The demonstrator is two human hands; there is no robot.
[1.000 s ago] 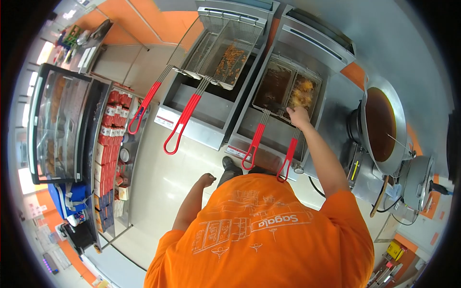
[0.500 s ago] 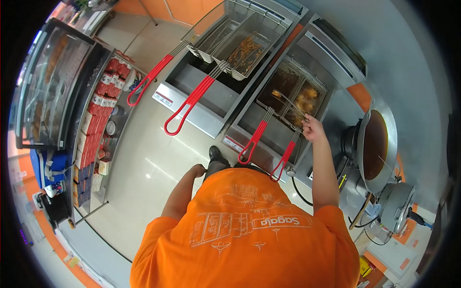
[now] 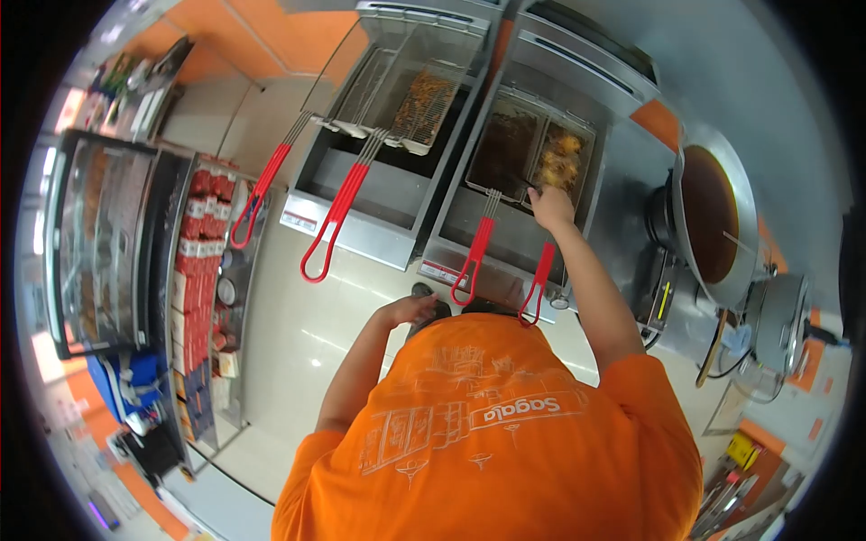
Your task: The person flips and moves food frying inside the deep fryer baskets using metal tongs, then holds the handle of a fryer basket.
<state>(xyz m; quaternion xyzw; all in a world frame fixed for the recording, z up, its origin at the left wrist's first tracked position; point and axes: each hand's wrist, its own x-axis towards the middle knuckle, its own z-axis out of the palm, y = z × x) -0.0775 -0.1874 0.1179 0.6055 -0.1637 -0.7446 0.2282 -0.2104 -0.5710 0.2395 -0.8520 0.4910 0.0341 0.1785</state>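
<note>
My right hand (image 3: 552,207) is closed around a pair of tongs (image 3: 529,183) over the front of the right fryer. Most of the tongs is hidden by the hand, and their tips are hard to make out. Just beyond it, golden fried pieces (image 3: 559,160) lie in the right wire basket, in dark oil. The basket beside it holds dark oil (image 3: 507,142) with no pieces that I can see. Near my waist, my left hand (image 3: 413,309) hangs free with loosely spread fingers, touching nothing.
The left fryer (image 3: 361,194) carries raised wire baskets, one with thin fried bits (image 3: 424,99). Red basket handles (image 3: 338,221) jut toward me. A wide wok of brown liquid (image 3: 710,212) stands at right. Shelves of red boxes (image 3: 203,252) and a glass display case (image 3: 99,243) stand left.
My right hand has moved left and nearer the front of the basket; the piece seen at the tongs' tips is no longer visible there. My left hand has come forward, fingers now showing.
</note>
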